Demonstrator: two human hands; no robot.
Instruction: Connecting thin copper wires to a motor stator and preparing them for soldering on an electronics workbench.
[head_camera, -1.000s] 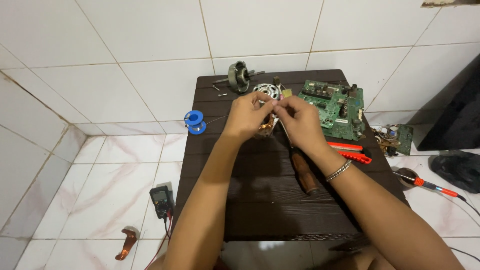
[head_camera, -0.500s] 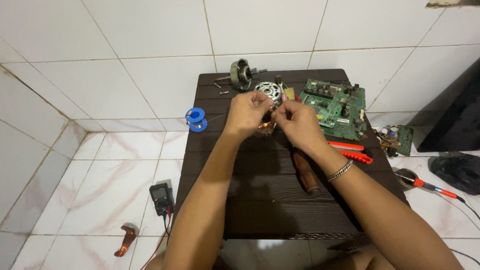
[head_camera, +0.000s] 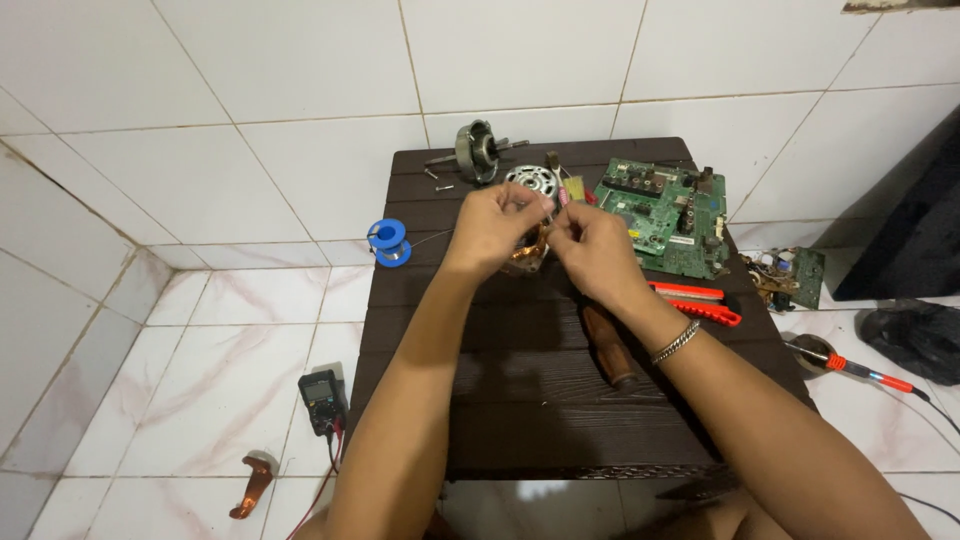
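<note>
My left hand (head_camera: 495, 225) and my right hand (head_camera: 590, 245) meet above the middle of a small dark wooden table (head_camera: 540, 400). Together they pinch a small motor stator with copper windings (head_camera: 528, 255), mostly hidden by the fingers. A silver bracelet sits on my right wrist. Just beyond the hands lie a round metal motor cover (head_camera: 530, 182) and a motor rotor with a shaft (head_camera: 477, 150).
A green circuit board (head_camera: 665, 215) lies at the table's back right, a red utility knife (head_camera: 695, 302) and a brown-handled tool (head_camera: 608, 345) to the right. On the tiled floor: blue solder spool (head_camera: 388, 242), multimeter (head_camera: 322, 400), soldering iron (head_camera: 850, 368), black bag (head_camera: 915, 335).
The hands stay together on the stator, with only small finger movements. The view has shifted slightly.
</note>
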